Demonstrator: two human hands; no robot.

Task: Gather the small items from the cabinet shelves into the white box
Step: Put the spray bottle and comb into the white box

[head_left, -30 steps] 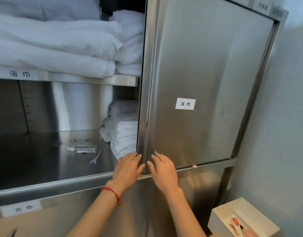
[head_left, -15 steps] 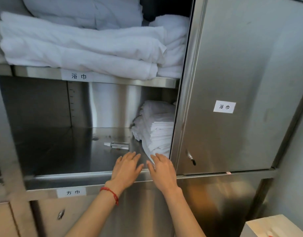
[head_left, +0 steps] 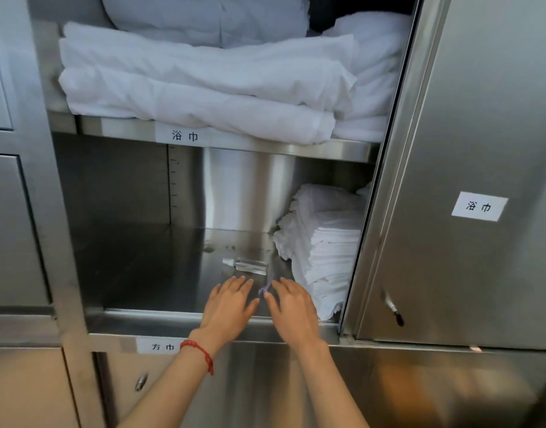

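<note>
Hands — left (head_left: 230, 304), right (head_left: 291, 307) — flat over shelf (head_left: 142, 267).

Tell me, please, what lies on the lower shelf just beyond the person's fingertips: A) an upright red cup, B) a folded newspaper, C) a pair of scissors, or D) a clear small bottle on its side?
D: a clear small bottle lies on its side on the steel lower shelf, just past the left hand and right hand, left of the stack of folded white cloths.

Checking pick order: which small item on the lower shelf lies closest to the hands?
The purple clip, lying between the fingertips of both hands; the clear bottle lies on its side farther back.
</note>
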